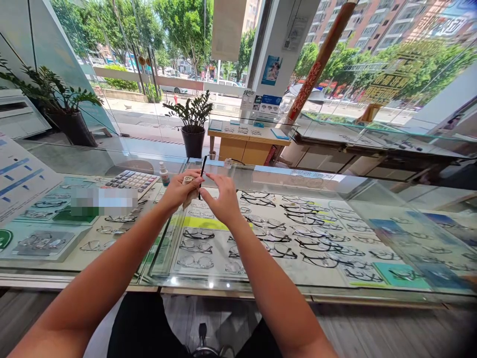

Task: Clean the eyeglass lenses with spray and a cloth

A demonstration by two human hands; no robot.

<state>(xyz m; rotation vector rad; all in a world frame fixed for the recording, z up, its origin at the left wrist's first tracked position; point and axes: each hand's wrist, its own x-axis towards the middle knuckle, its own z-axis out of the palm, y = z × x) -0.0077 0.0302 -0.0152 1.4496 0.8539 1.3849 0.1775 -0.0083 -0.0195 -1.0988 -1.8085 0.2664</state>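
Note:
Above the glass counter, my left hand [178, 191] is closed on a crumpled beige cloth [190, 200] and a pair of black glasses [203, 165]. The glasses are seen nearly edge-on as a thin upright dark strip, so their lenses do not show. My right hand [224, 200] is just to the right, thumb and fingers spread apart, with the tips at the strip. Whether those tips press on it I cannot tell. Behind my left hand, a small spray bottle [164, 175] stands on the counter.
Rows of eyeglasses [274, 223] lie inside the glass display counter [231, 286]. A calculator [132, 180] and a printed sheet [26, 179] are at the left. Farther back stand a potted plant [193, 141] and a wooden cabinet [238, 148] by the windows.

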